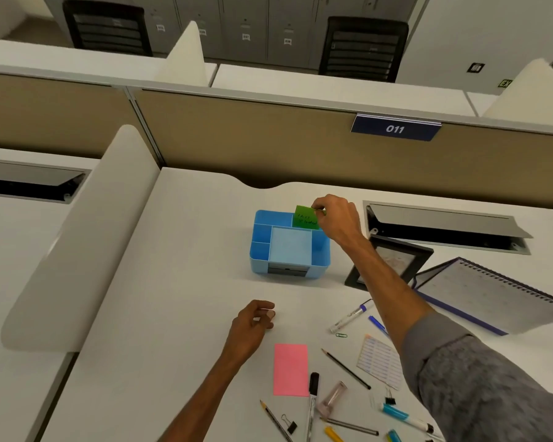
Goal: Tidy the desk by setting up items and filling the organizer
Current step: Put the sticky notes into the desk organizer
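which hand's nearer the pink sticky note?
Left. Left hand is up-left of the pink sticky note; right hand is farther back, pinching a green note over the blue organizer.

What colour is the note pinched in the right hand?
The note is green, with dark writing, seen in the head view.

View: one camera, worn on the person's head.
Facing: forward and down over the white desk (189,282), toward the tan partition (268,138) at its far edge.
Nearness: close; both forearms enter from the bottom edge, with the left hand (253,323) low and the right hand (336,221) pinching a green note (304,216) at the blue organizer (259,264) mid-frame.
Lens: wide; desk edges bow outward.
Far reach: chairs (363,47) beyond the partition.
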The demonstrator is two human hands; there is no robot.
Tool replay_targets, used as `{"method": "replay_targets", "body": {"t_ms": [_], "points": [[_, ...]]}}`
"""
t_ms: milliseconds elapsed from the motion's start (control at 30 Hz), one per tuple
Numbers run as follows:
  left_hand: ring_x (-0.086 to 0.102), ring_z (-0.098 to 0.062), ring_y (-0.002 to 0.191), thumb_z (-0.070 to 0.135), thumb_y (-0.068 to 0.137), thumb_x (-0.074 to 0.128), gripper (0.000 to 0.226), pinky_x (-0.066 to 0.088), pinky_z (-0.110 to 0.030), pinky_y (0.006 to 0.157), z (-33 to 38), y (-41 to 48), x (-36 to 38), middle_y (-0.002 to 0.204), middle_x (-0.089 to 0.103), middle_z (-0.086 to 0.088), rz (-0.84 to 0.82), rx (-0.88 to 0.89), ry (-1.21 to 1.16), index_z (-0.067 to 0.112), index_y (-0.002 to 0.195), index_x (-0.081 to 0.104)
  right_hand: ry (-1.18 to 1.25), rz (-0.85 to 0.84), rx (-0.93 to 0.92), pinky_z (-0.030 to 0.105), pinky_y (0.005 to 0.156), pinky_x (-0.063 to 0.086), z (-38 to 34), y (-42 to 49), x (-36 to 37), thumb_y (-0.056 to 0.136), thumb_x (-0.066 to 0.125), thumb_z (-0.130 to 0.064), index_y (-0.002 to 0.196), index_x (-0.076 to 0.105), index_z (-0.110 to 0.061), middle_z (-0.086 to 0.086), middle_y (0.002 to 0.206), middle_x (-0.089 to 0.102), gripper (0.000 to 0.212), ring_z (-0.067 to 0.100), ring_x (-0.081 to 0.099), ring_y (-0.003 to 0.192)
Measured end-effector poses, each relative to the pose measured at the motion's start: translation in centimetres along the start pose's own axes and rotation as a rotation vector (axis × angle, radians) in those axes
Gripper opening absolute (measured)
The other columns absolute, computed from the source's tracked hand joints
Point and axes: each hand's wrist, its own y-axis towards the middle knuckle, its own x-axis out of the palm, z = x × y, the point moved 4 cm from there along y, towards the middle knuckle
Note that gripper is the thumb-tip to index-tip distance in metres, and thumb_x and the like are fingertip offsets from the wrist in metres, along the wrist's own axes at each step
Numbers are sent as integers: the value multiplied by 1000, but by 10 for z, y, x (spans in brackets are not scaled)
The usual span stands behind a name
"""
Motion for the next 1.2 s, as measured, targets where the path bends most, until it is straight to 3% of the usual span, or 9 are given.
{"method": "replay_targets", "body": {"t_ms": [133, 400, 633, 700, 767, 833, 933, 1033, 1200], "points": [[76, -13, 95, 26, 105, 61, 20, 57, -19, 82, -1, 3, 3, 114, 76, 0, -31, -7, 6, 20, 122, 69, -22, -14, 30, 39, 92, 39, 2, 5, 9, 98, 66, -24, 111, 74, -22, 3, 118, 71, 16, 21, 60, 107], [76, -15, 97, 26, 106, 60, 20, 57, -20, 83, -8, -1, 3, 114, 76, -1, -36, -25, 33, 18, 122, 69, -14, 27, 41, 43, 97, 40, 6, 8, 15, 96, 70, -23, 109, 76, -21, 2, 120, 69, 15, 20, 51, 117], [73, -14, 103, 24, 105, 61, 17, 59, -35, 96, -12, -2, 3, 115, 75, 2, -35, 27, 178, 21, 121, 69, 21, 182, 29, 40, 97, 40, 5, -17, -2, 96, 68, -22, 112, 74, -23, 0, 124, 68, 17, 19, 54, 119], [69, -10, 106, 23, 105, 61, 18, 58, -30, 95, -13, -3, 6, 116, 73, 6, -40, 71, 275, 23, 121, 69, 126, 267, 45, 39, 92, 43, 5, -46, -7, 95, 68, -19, 108, 75, -22, -2, 118, 70, 15, 19, 56, 112], [67, -2, 103, 26, 105, 61, 18, 52, -14, 85, -15, -8, 10, 117, 71, 12, -60, 101, 378, 29, 122, 67, 316, 322, 76, 40, 89, 49, 5, -88, -3, 95, 70, -16, 104, 75, -21, -3, 111, 70, 12, 16, 58, 104], [65, 0, 99, 27, 104, 61, 20, 44, -5, 78, -18, -12, 14, 118, 69, 17, -68, 137, 462, 34, 123, 66, 501, 261, 102, 36, 86, 53, 1, -134, 13, 95, 69, -16, 102, 75, -23, -8, 105, 69, 11, 10, 60, 95], [63, -2, 99, 25, 103, 60, 25, 47, -12, 83, -18, -18, 16, 124, 66, 16, -42, 184, 559, 33, 127, 63, 494, 11, 106, 36, 86, 54, -6, -193, 54, 94, 69, -17, 99, 74, -29, -13, 101, 68, 13, 6, 60, 90], [60, -10, 113, 21, 102, 60, 35, 51, -26, 95, -23, -29, 20, 134, 61, 11, -36, 210, 655, 30, 135, 59, 310, -177, 67, 38, 97, 46, -4, -241, 93, 96, 65, -25, 112, 71, -31, -13, 114, 66, 18, 10, 57, 109], [53, -13, 127, 18, 98, 58, 50, 54, -37, 100, -35, -51, 29, 146, 49, 9, -83, 224, 748, 29, 146, 50, 43, -362, -30, 38, 102, 36, -1, -282, 126, 91, 53, -55, 146, 47, -32, -8, 143, 47, 59, 17, 43, 132]]}}
